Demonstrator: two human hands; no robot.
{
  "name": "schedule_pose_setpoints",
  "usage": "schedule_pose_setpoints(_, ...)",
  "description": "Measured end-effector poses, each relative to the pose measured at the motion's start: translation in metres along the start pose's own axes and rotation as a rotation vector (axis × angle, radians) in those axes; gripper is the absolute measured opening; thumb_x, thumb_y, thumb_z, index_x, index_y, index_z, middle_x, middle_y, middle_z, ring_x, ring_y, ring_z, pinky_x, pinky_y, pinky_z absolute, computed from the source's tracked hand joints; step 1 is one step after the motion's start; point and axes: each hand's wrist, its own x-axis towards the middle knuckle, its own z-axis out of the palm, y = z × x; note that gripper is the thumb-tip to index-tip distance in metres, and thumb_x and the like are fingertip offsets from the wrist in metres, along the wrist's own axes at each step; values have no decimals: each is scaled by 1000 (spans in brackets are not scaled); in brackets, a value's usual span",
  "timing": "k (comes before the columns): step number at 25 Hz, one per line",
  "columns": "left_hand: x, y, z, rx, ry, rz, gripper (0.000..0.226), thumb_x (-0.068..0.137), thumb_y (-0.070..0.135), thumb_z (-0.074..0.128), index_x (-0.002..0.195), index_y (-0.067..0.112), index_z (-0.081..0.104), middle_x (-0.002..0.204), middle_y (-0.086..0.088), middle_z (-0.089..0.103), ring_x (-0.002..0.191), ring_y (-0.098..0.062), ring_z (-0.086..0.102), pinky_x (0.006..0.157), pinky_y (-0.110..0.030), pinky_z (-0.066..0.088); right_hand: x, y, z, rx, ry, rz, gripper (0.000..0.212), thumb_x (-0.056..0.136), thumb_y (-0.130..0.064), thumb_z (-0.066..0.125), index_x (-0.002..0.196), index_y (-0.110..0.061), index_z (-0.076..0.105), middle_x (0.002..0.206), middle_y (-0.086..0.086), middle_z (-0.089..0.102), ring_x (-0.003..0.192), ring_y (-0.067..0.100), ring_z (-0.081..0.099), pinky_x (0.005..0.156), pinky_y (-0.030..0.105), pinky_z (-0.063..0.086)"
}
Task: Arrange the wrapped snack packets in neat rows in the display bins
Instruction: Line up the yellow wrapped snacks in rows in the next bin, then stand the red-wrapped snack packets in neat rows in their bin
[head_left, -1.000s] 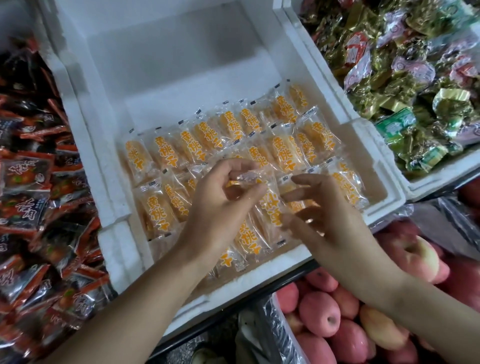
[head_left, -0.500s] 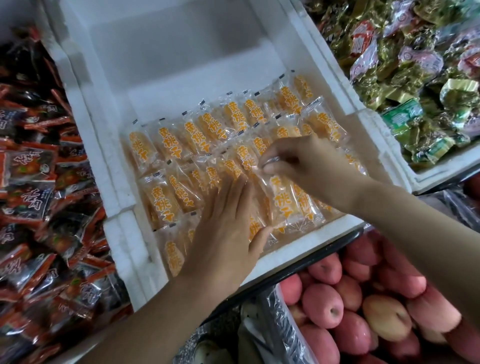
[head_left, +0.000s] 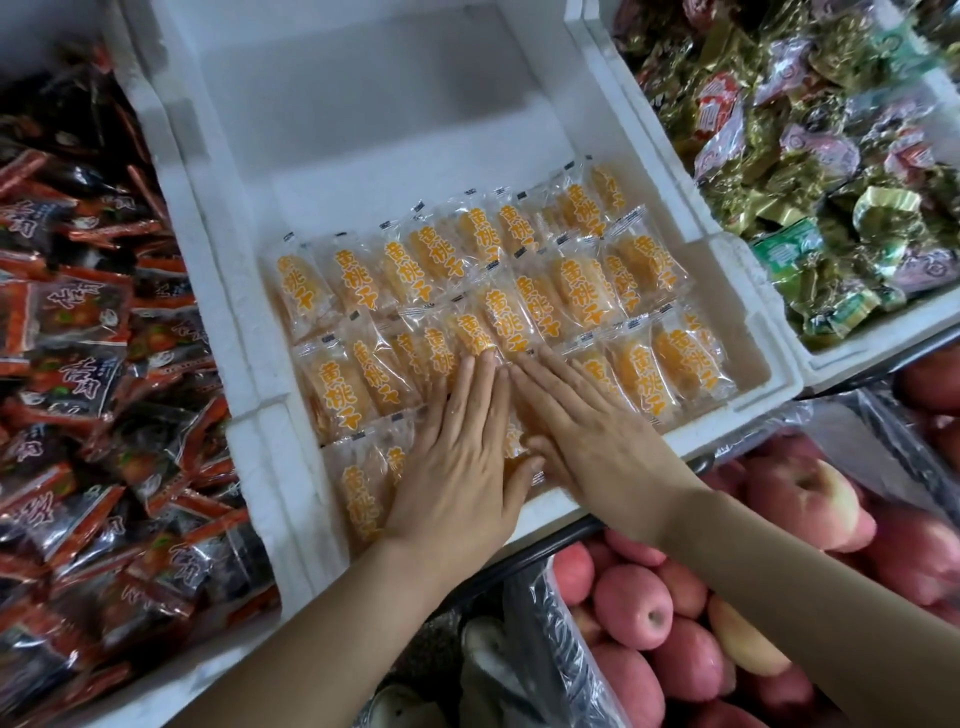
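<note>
White foam bin (head_left: 363, 130) mid-frame, bare floor across its 12 o'clock half, filled only toward 6 o'clock. At 9 o'clock, a loose heap of dark red packets (head_left: 78, 364); at 2 o'clock, green and gold packets (head_left: 831, 182); at 5 o'clock, apples (head_left: 649, 613) below the bin's near wall.

Inside the bin, orange snack packets (head_left: 587, 291) in clear wrap, laid in overlapping rows climbing from 8 o'clock to 2 o'clock, each long axis running roughly 11 to 5 o'clock, across the line of its row.

Left hand (head_left: 457, 467) and right hand (head_left: 602, 441) flat on the near rows, side by side, fingers straight, nothing clasped in either, palms resting on the wrappers. Fingertips almost meeting at the middle row, left pointing to 12 o'clock, right to 11 o'clock.

Probably a smoothing press to settle the overlap. Bare floor for further rows straight ahead at 12 o'clock, equally near to both hands; left nearer the crowded 8 o'clock corner, right nearer the 3 o'clock end.

Orange lettering on every packet: 黄桃干. White characters on the dark red packets, too creased to read surely.
</note>
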Motion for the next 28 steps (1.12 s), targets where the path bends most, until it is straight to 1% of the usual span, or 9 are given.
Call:
schedule_pose_setpoints(6,-3,3,1,24,44,-21,72,102,45,3,144,-5,31,153,-22,27,143,-35,24,111,-51,32,-11,-2,6,-2,32,-32,51,97,-21,31,141,3,34,149,18,32,140,29,26,115,37,16)
schedule_pose_setpoints(10,-4,3,-6,62,119,-21,62,96,37,26,142,-4,38,150,-22,33,141,-35,30,110,-50,35,-15,-3,-2,47,94,-25,43,93,-16,39,133,-2,46,138,17,46,131,32,38,108,39,30)
schedule_pose_setpoints(14,-27,-5,-32,28,249,-46,47,87,22,52,131,6,50,133,-17,52,125,-34,46,107,-45,35,-2,-12,-32,45,194,-29,26,82,-6,55,108,-13,53,102,8,56,90,27,50,79,35,37)
schedule_pose_setpoints(16,-53,-23,-48,21,305,-80,43,75,13,65,116,9,55,116,-13,56,107,-28,46,95,-39,33,13,-28,-42,66,217,-88,22,83,-8,51,105,-12,54,99,9,56,87,28,51,75,37,40)
schedule_pose_setpoints(18,-93,-50,-62,64,306,-167,42,69,10,72,109,10,59,106,-10,55,97,-24,44,83,-36,31,32,-60,-42,163,191,-190,32,82,-5,51,113,-10,51,108,9,52,97,28,51,84,37,41)
schedule_pose_setpoints(21,-161,-106,-72,159,258,-331,43,74,15,73,114,11,58,106,-9,49,95,-26,46,82,-37,31,63,-134,-22,212,115,-343,66,73,-2,68,132,-12,40,130,11,40,122,31,42,105,41,34)
schedule_pose_setpoints(24,-216,-169,-67,287,132,-415,60,83,41,63,134,18,42,132,-17,43,122,-41,42,104,-56,27,100,-210,6,-1,16,-449,88,76,-42,71,146,-20,23,148,19,26,135,46,28,107,58,27)
schedule_pose_setpoints(26,-230,-203,-57,338,-8,-401,93,65,53,78,141,20,35,148,-18,31,135,-44,27,107,-66,15,128,-238,21,-243,-169,-542,103,79,-65,56,149,-25,-8,154,23,-13,137,54,-3,107,70,9)
schedule_pose_setpoints(28,-228,-231,-48,373,-126,-375,115,51,64,79,144,19,30,154,-18,22,139,-45,20,107,-72,15,160,-248,38,-345,-232,-607,108,78,-73,45,141,-28,-30,142,21,-39,133,54,-23,100,74,-8)
